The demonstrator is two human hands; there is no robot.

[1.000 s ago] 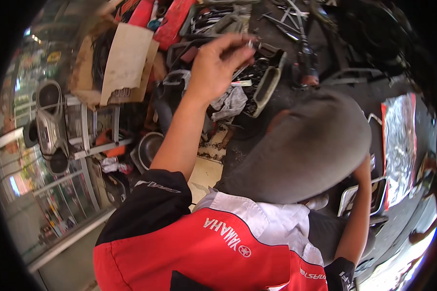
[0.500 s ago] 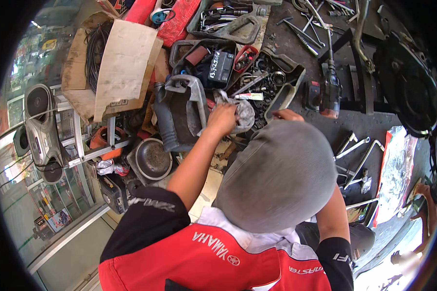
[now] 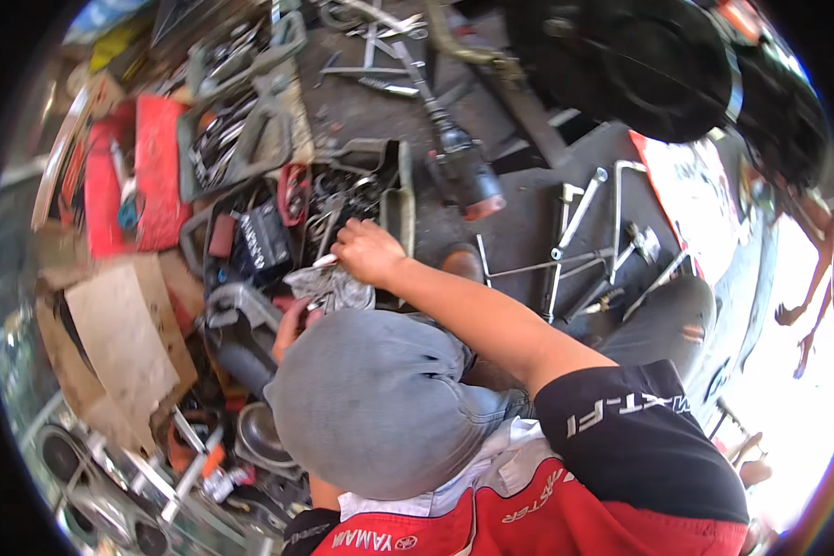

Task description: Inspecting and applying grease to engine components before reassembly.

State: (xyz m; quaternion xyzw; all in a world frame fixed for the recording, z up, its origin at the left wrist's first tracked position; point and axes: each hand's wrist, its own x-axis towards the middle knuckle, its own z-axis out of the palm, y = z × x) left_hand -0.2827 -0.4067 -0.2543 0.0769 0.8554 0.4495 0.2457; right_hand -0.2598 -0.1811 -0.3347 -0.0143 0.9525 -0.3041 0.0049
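Note:
My right hand (image 3: 366, 252) reaches forward over a dark box of small parts (image 3: 343, 199) and pinches a small silvery metal piece (image 3: 324, 262) at its fingertips. Just below it lies a crumpled grey rag (image 3: 332, 289). My left hand (image 3: 292, 326) is against the rag's lower left edge, and the grey cap (image 3: 371, 408) on my head hides most of it. I cannot tell its grip. A red and black shirt (image 3: 621, 482) fills the lower right.
A black battery (image 3: 259, 243), a grey tray of wrenches (image 3: 236, 130) and a red tray (image 3: 148, 181) lie to the left. A power tool (image 3: 463, 171) and loose wrenches (image 3: 574, 241) lie on the dark floor. Cardboard (image 3: 120, 343) sits lower left, a wheel (image 3: 649, 65) at top. Another person's legs (image 3: 806, 306) stand at the right rim.
The view has swung round. My left hand, raised high a second ago, has come down to the rag. My right hand now reaches out over the parts box.

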